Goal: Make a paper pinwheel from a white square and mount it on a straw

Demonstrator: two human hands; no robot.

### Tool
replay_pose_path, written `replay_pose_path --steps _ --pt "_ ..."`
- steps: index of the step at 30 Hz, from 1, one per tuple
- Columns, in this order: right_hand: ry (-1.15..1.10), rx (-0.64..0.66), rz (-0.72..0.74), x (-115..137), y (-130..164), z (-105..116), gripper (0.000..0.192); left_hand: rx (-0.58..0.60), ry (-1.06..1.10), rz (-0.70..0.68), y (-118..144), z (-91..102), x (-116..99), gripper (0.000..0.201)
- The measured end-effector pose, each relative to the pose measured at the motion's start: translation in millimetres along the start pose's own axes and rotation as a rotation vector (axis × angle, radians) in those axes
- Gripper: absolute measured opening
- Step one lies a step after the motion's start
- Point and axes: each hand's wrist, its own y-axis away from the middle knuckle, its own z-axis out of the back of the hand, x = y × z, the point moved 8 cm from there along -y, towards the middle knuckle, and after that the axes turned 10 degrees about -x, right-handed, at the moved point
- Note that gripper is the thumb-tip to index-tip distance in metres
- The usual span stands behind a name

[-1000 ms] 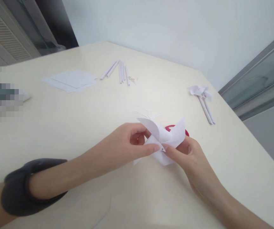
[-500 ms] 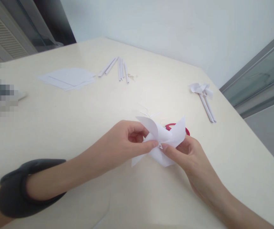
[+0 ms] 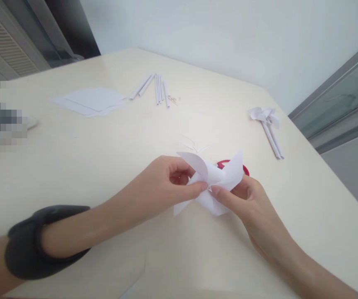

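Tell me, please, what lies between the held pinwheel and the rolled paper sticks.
Thin white strips and, nearer the sticks, small yellowish strands, in the head view.

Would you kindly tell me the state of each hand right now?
Left hand: closed, holding the white paper pinwheel, thumb near its centre.
Right hand: closed, holding the same pinwheel, thumb also near its centre.

A white wall point(image 3: 197, 37) rises behind the pale table point(image 3: 104, 149). Over on the left I see a louvred panel point(image 3: 7, 45); to the right, grey-framed, glassy panelling point(image 3: 341, 99).
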Motion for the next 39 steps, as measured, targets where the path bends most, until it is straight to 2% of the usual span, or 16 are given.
replay_pose_path --steps 4,13,20,25,31,34,39 --pt "-0.007 0.016 -0.009 -0.4 -0.5 -1.4 0.025 0.008 0.018 0.047 1.4 -0.1 -1.7 0.022" --pt "-0.032 0.038 -0.002 -1.3 1.1 -1.5 0.021 0.010 -0.023 0.047 -0.9 0.9 1.6 0.020" --pt "-0.015 0.043 -0.016 -2.2 1.9 -1.7 0.025 0.021 0.022 0.018 0.4 0.8 -4.1 0.020" --pt "-0.020 0.022 -0.017 -1.5 1.5 -1.3 0.027 0.005 0.023 0.051 0.3 -0.3 -0.9 0.019" --pt "-0.011 -0.008 -0.025 -2.5 0.3 0.1 0.028 -0.059 0.015 0.020 -1.6 2.2 0.4 0.018" --pt "-0.005 0.024 -0.012 -2.8 1.9 0.1 0.027 -0.044 -0.030 0.043 -0.5 2.8 0.3 0.018" --pt "0.029 0.003 -0.026 -3.7 1.3 0.9 0.028 -0.026 -0.002 -0.019 -0.5 1.7 -0.5 0.020"
